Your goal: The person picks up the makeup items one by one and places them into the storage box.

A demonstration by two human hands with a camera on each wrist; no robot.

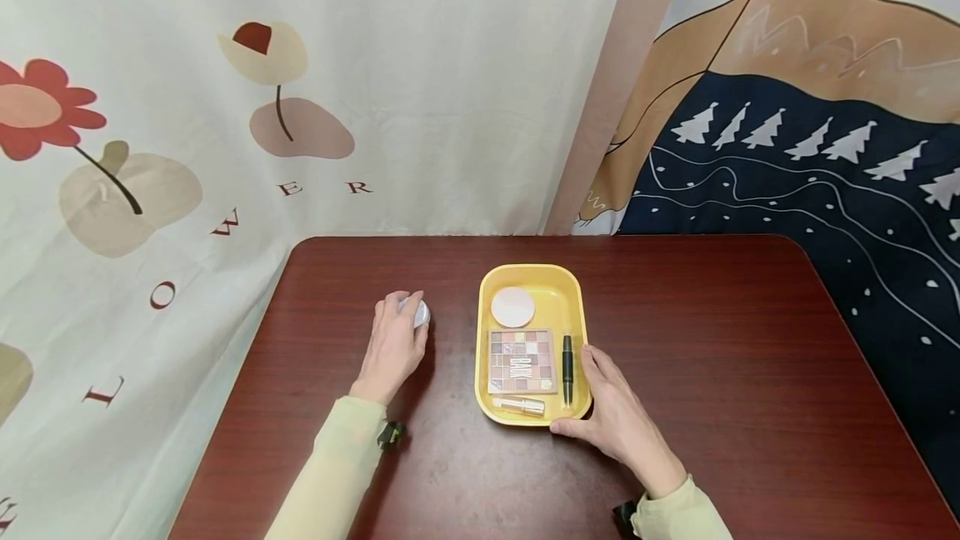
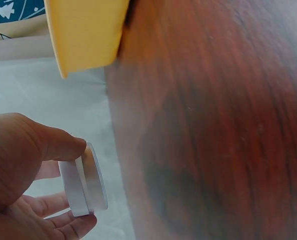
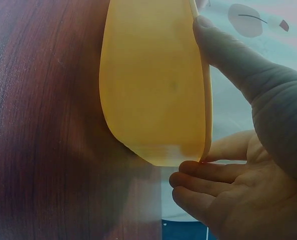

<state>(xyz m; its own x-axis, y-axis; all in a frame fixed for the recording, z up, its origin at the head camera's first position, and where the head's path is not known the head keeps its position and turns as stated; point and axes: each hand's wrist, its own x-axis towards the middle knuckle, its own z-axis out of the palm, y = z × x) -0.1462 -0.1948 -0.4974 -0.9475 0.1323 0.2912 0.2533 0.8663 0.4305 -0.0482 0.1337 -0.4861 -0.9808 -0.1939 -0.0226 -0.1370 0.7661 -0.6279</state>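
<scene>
My left hand [image 1: 392,340] holds a small round white cosmetic jar [image 1: 422,312] to the left of the yellow tray [image 1: 528,275]. In the left wrist view, thumb and fingers pinch the jar [image 2: 78,187] by its edge, and one face looks clear. My right hand [image 1: 618,411] grips the tray's near right corner, thumb at the near rim and fingers along the right side. Inside the tray lie a round pale compact [image 1: 513,307], an eyeshadow palette [image 1: 522,362], a black pen-like cosmetic stick [image 1: 567,370] and a gold and clear lipstick tube [image 1: 519,405].
The tray stands on a dark reddish-brown wooden table [image 1: 697,332] with rounded far corners. Behind it hang a pale curtain [image 1: 450,65] with flower prints and a dark blue and tan cloth [image 1: 750,165] with tree prints. Both wrists carry black straps.
</scene>
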